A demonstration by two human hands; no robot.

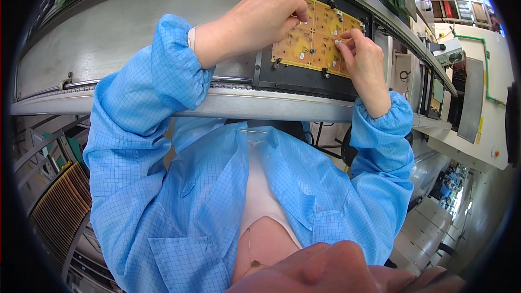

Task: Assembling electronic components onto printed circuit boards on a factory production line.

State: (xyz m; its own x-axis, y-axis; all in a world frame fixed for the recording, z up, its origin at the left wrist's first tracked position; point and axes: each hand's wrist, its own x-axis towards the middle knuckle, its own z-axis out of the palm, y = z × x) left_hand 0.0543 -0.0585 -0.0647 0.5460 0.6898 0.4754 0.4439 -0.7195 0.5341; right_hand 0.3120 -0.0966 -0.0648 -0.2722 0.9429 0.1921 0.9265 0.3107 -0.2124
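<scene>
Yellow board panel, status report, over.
Left hand over upper left, grip unclear. Right hand at right side, grip unclear. Yellow board panel on black carrier; both hands hide parts.

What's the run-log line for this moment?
Left hand: over yellow circuit panel, grip unclear | right hand: at small white part, grip unclear | panel: on black carrier
</scene>
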